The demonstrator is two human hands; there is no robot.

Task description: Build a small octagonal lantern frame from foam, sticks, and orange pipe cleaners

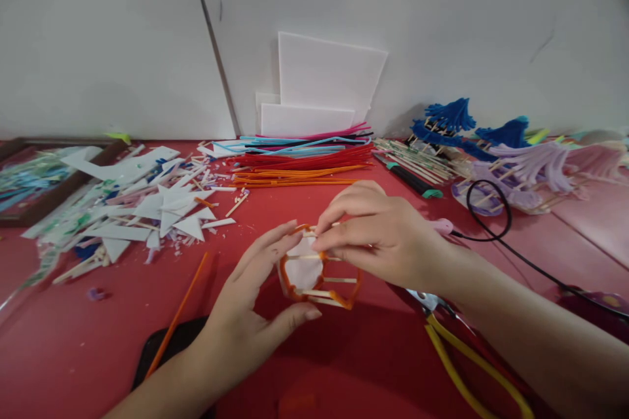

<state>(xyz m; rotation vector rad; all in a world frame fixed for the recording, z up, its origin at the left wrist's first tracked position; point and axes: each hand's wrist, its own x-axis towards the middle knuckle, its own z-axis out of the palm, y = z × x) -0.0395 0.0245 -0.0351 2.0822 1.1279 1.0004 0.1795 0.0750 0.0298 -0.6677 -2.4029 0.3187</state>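
Between my hands is a small craft frame [304,270] of pale wooden sticks joined by orange pipe-cleaner rings, with a white disc at one end. It is tilted on its side. My left hand [255,301] curves around its left side, fingers along the top and thumb at the lower edge. The fingertips of my right hand [378,229] pinch together at the top of the frame; what exactly lies between them is partly hidden. A single orange pipe cleaner [177,314] lies left of my left hand, across a dark phone-like object [146,352].
White foam scraps [171,206] heap at the left beside a brown tray [14,216]. Pipe cleaners [299,160] lie in rows behind. To the right are a cutter [410,178], yellow-handled pliers [452,353], a black cable [511,255] and finished blue and lilac pieces [535,167].
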